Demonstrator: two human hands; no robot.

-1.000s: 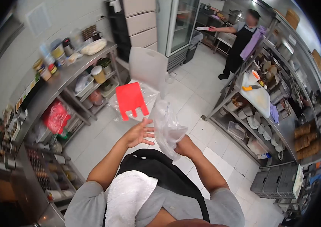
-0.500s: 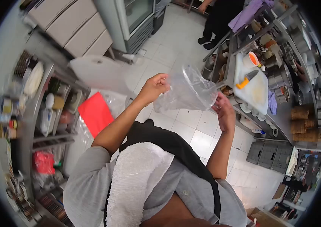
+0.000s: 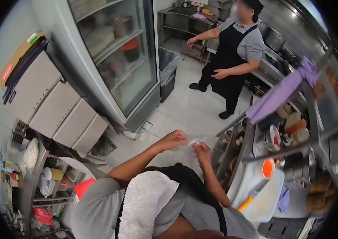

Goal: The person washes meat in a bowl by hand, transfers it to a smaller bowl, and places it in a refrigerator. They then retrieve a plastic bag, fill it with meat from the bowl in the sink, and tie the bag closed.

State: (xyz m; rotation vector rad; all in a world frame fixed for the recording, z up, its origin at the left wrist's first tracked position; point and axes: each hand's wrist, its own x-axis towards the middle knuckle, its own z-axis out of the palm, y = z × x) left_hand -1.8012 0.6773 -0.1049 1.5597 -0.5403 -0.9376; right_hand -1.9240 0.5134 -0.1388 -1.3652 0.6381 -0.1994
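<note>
A clear plastic bag (image 3: pixel 193 140) is stretched between my two hands in front of my apron. My left hand (image 3: pixel 171 140) pinches one side of it, fingers closed. On the other side, my right hand (image 3: pixel 203 154) grips the film between thumb and fingers. The bag's lower part is faint against the floor and hard to make out. To the right of my right hand lies a white cutting board (image 3: pixel 236 196), with a yellow-handled knife (image 3: pixel 250 198) and a tub of orange contents (image 3: pixel 265 169) on it.
Ahead stands a co-worker (image 3: pixel 232 51) in a black apron, beside a bin (image 3: pixel 168 73). A glass-door fridge (image 3: pixel 117 55) and stacked beige drawers (image 3: pixel 53 103) are on the left. A purple cloth (image 3: pixel 280 93) hangs from the right-hand rack.
My view has tilted up, bringing the co-worker and fridge into sight. My hands have come closer together, and the bag, spread wide before, is now gathered between them.
</note>
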